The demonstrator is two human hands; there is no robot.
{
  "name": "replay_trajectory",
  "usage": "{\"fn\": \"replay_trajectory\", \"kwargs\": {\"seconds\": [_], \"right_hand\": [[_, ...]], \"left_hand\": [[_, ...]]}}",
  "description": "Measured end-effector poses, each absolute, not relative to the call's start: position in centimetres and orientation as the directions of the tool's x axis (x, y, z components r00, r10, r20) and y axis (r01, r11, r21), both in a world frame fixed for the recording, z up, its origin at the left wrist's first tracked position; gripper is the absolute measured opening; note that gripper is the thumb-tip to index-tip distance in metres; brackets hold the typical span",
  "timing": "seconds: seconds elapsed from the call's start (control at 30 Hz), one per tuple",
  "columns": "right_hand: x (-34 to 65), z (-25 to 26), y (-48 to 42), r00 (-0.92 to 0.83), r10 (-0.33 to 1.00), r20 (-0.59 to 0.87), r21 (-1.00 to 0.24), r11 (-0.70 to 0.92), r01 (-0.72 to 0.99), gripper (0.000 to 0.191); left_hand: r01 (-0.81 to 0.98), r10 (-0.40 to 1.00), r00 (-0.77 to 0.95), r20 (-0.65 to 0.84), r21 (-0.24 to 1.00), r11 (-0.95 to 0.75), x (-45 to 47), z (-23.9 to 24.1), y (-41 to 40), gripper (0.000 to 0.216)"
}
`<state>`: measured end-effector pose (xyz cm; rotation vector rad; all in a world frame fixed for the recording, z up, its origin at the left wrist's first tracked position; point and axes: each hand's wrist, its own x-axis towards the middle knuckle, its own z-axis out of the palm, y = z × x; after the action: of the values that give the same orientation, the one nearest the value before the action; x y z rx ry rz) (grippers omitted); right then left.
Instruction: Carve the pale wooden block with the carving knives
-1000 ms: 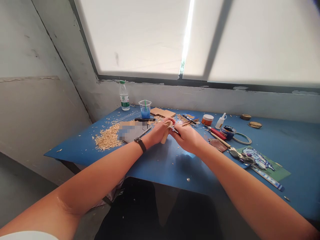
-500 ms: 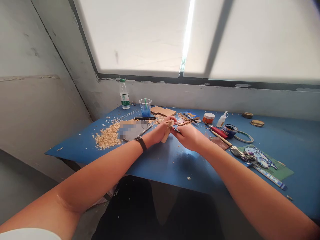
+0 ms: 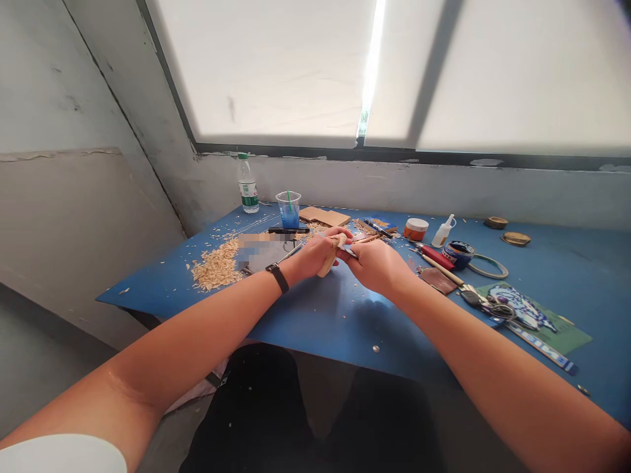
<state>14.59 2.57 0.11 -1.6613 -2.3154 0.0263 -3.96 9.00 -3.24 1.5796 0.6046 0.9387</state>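
My left hand [image 3: 318,253] is closed around a pale piece of wood [image 3: 327,265], whose lower end sticks out below the fingers. Close against it, my right hand [image 3: 377,264] grips a knife; a short stretch of grey blade [image 3: 350,250] shows between the two hands, by the upper part of the wood. The knife's handle is hidden inside my right fist. Both hands are held over the blue table [image 3: 296,322], and a pile of wood shavings [image 3: 215,264] lies to their left.
Behind the hands stand a water bottle [image 3: 248,187], a plastic cup [image 3: 288,211] of blue liquid and flat wooden boards [image 3: 325,217]. To the right are an orange jar [image 3: 415,229], a glue bottle [image 3: 443,231], a tape roll [image 3: 458,255], keys [image 3: 500,309] and a green sheet [image 3: 566,336].
The knife blade shows more clearly between my hands, at the wood's upper part. My view has shifted slightly, so the table's things sit a little further right. Both grips are unchanged.
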Motion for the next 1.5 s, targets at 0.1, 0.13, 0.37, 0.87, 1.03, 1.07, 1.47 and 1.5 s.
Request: {"fn": "replay_trajectory", "kwargs": {"seconds": [0.1, 0.13, 0.37, 0.87, 1.03, 1.07, 1.47, 1.5], "right_hand": [[14.4, 0.0, 2.6, -0.242, 0.940, 0.242, -0.150, 0.282, 0.947, 0.058], [14.3, 0.0, 2.6, -0.228, 0.943, 0.243, -0.137, 0.266, 0.954, 0.058], [13.4, 0.4, 2.3, -0.187, 0.947, 0.261, -0.063, 0.210, 0.976, 0.061], [13.4, 0.7, 2.0, -0.115, 0.956, 0.269, -0.008, 0.121, 0.993, 0.074], [13.9, 0.8, 2.0, -0.154, 0.949, 0.275, -0.045, 0.172, 0.984, 0.075], [14.0, 0.9, 2.0, -0.189, 0.946, 0.264, -0.063, 0.213, 0.975, 0.071], [16.8, 0.9, 2.9, -0.538, 0.797, 0.275, -0.374, 0.604, 0.704, 0.035], [16.9, 1.0, 2.8, -0.554, 0.795, 0.247, -0.414, 0.603, 0.682, 0.036]], "left_hand": [[-0.121, 0.815, 0.523, 0.251, 0.968, -0.221, -3.8, -3.5, 9.4, 0.035], [-0.128, 0.824, 0.510, 0.246, 0.969, -0.211, -3.7, -3.5, 9.5, 0.036], [-0.129, 0.870, 0.434, 0.233, 0.972, -0.196, -3.5, -3.0, 8.7, 0.040], [-0.072, 0.925, 0.293, 0.242, 0.970, -0.231, -3.3, -2.9, 7.8, 0.037], [-0.160, 0.892, 0.361, 0.273, 0.960, -0.229, -3.5, -3.7, 8.0, 0.066], [-0.177, 0.876, 0.398, 0.272, 0.960, -0.218, -3.6, -3.9, 8.2, 0.071], [-0.059, 0.833, 0.504, 0.229, 0.971, -0.231, -3.3, -4.5, 8.4, 0.073], [-0.069, 0.829, 0.511, 0.229, 0.972, -0.226, -3.3, -4.5, 8.4, 0.071]]}}
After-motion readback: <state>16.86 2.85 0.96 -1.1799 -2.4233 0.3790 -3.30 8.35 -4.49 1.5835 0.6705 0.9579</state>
